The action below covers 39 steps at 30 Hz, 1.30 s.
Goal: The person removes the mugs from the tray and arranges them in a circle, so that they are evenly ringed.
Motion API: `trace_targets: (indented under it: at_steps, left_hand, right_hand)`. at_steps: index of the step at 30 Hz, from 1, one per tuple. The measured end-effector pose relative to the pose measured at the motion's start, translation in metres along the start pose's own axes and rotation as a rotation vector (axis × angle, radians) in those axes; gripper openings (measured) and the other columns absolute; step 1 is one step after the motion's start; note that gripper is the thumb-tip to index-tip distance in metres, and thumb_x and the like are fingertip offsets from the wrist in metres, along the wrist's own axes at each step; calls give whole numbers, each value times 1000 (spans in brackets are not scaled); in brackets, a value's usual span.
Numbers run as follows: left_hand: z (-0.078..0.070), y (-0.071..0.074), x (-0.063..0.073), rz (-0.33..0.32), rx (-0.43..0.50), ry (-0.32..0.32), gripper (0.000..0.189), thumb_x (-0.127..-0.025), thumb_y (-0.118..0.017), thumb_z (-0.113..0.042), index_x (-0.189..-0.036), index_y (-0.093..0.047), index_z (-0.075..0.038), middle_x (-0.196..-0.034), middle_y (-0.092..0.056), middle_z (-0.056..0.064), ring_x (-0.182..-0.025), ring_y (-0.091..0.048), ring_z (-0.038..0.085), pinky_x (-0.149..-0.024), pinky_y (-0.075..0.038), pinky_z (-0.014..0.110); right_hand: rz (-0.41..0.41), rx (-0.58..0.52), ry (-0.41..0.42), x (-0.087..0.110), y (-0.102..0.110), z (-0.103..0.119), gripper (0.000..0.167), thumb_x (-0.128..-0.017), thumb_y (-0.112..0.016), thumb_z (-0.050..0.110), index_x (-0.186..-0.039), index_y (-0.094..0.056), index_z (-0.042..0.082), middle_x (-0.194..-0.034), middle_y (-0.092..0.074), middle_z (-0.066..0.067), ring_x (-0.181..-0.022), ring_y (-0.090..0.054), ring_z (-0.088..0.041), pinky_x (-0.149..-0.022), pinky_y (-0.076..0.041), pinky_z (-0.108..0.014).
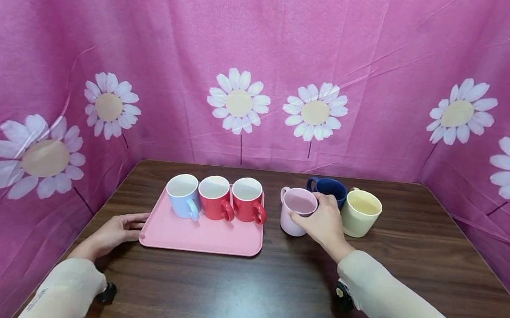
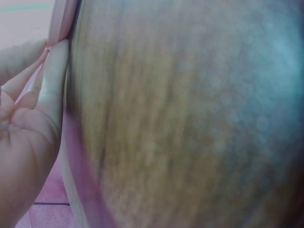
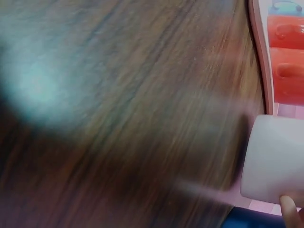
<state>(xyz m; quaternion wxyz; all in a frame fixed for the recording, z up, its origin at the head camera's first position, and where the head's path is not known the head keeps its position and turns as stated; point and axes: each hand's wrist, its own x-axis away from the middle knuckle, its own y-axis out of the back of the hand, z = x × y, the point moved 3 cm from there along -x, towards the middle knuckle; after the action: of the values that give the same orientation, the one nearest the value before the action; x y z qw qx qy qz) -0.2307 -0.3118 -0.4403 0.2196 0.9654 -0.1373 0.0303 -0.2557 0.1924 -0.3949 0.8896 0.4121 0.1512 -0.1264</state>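
Note:
My left hand [image 1: 114, 233] pinches the left edge of a pink tray [image 1: 203, 245]; in the left wrist view its thumb and fingers [image 2: 53, 71] meet at the rim. On the tray stand a light blue mug [image 1: 180, 200] and two red mugs, one in the middle [image 1: 211, 203] and one at the right [image 1: 244, 205], all upright with white insides. Right of the tray, my right hand [image 1: 324, 224] grips a pale pink mug [image 1: 292, 222] by its side and rim. Its handle points to the back left. In the right wrist view only a fingertip [image 3: 287, 209] shows against that mug.
A dark blue mug [image 1: 330, 189] stands behind my right hand, partly hidden. Beside it is a pale yellow mug [image 1: 358, 217]. The brown wooden table [image 1: 235, 292] ends at a pink flowered cloth [image 1: 282, 41] at the back and both sides.

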Motion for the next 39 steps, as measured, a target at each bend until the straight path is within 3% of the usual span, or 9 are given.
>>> trace_targets:
  at_steps: [6,15,23,39]
  left_hand:
    - [-1,0,0,-3,-26,10,66,-85,-72,-9,-137,-39,13,-126,-53,31,-108,-59,28,-80,-49,20]
    - [-1,0,1,-4,-20,2,65,-85,-71,-7,-136,-38,15,-126,-52,33,-103,-60,12,-80,-49,20]
    - [-3,0,2,0,-2,-7,65,-85,-71,-5,-136,-38,16,-126,-51,34,-100,-59,6,-80,-49,20]
    - [-2,-1,1,5,10,-19,64,-85,-70,-4,-136,-37,17,-125,-52,35,-98,-60,4,-79,-50,21]
  right_hand:
    - [-29,21,-60,-4,-6,3,85,-64,-80,55,-122,-55,-2,-112,-49,-19,-101,-50,-33,-86,-45,-47]
    - [-45,15,-95,-6,-14,6,84,-64,-80,53,-122,-54,-1,-112,-47,-20,-101,-49,-37,-85,-44,-49]
    - [-79,-1,-95,-6,-17,7,84,-65,-81,50,-123,-53,-5,-110,-46,-22,-101,-46,-39,-84,-44,-51]
    - [-40,163,-82,-4,-11,11,89,-75,-70,60,-133,-44,-3,-115,-40,-25,-100,-48,-39,-76,-48,-55]
